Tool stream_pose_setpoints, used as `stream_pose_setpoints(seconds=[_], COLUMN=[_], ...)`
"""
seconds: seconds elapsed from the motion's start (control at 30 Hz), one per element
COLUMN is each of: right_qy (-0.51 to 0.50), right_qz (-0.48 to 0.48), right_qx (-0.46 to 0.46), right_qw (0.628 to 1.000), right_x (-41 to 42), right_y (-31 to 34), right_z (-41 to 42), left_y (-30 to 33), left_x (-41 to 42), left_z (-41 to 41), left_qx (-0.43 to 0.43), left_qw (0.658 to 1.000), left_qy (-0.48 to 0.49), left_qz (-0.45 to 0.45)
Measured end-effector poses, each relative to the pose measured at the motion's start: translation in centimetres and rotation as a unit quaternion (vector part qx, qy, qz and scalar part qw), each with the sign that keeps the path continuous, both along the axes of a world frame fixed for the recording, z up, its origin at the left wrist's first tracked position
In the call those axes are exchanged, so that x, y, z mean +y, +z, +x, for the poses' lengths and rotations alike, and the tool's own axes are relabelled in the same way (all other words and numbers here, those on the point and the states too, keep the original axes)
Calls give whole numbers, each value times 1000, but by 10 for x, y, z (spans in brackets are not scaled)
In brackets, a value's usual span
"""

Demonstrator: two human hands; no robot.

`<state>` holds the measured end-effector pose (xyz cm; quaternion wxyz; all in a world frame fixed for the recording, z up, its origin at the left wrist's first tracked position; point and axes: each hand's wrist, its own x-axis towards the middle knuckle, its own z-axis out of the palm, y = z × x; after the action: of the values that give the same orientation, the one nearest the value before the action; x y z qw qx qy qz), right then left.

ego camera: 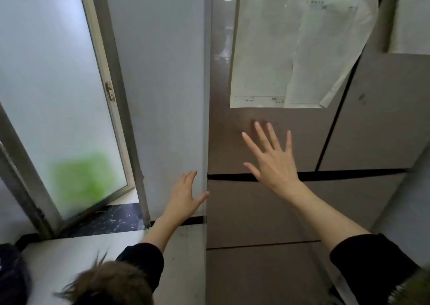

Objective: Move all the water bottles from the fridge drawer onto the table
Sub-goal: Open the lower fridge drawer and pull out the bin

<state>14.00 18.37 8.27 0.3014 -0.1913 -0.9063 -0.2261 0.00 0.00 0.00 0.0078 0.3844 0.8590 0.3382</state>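
Facing a brown-grey fridge (pixel 263 211) in the head view, the person holds both bare hands out toward its closed front. The right hand (pixel 273 163) is raised over the upper left door with its 4 fingers straight and fanned apart and the thumb out to the side; whether the fingertips touch the door cannot be told. The left hand (pixel 183 197) is lower, at the fridge's left edge beside the pale wall (pixel 160 83), fingers straight and loosely spread, holding nothing. Both arms wear black sleeves (pixel 372 265). 2 overlapping sheets of paper (pixel 290 49) hang on the upper door above the right hand; their print is too small and faint to read, and no brand mark shows on the fridge. A dark horizontal gap (pixel 349 173) separates the upper doors from the drawer fronts below, and a thinner seam (pixel 263 244) divides the lower fronts. All fronts are shut, so the water bottles are out of sight and which drawer holds them cannot be told. To the left stand a frosted window (pixel 46 83) in a grey frame, a dark marbled sill (pixel 107 218), and a white table (pixel 69 263) whose bare top reaches the fridge's left side. A dark object (pixel 11 279) sits at the table's near left corner.
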Motion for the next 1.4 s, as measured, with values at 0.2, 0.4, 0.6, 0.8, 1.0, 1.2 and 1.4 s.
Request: stream_pose_setpoints(seconds=[0.2, 0.4, 0.6, 0.8, 1.0, 1.2, 1.4], right_qy=[15, 34, 41, 87, 72, 50, 39], right_qz=[47, 44, -45, -248, -321, -358, -427], right_qx=[32, 38, 17, -115, -155, -122, -37], right_qw=[998, 998, 998, 958, 932, 924, 903], right_x=[43, 50, 32, -9, -31, -62, -94], right_y=[-18, -25, -16, -63, -81, -76, -77], right_z=[-27, -32, -27, 15, 65, 117, 197], left_y=[-2, 3, 5, -2, -2, 0, 5], left_x=[35, 50, 58, 29, -7, -38, -72], left_z=[-15, -8, 6, 52, 96, 145, 217], left_qx=[-84, -119, -172, -157, -64, 112, 162], left_qw=[995, 988, 977, 979, 996, 986, 960], left_qy=[6, 27, 71, 79, 39, -113, -214], left_qz=[50, 98, 104, 103, 52, -55, -79])
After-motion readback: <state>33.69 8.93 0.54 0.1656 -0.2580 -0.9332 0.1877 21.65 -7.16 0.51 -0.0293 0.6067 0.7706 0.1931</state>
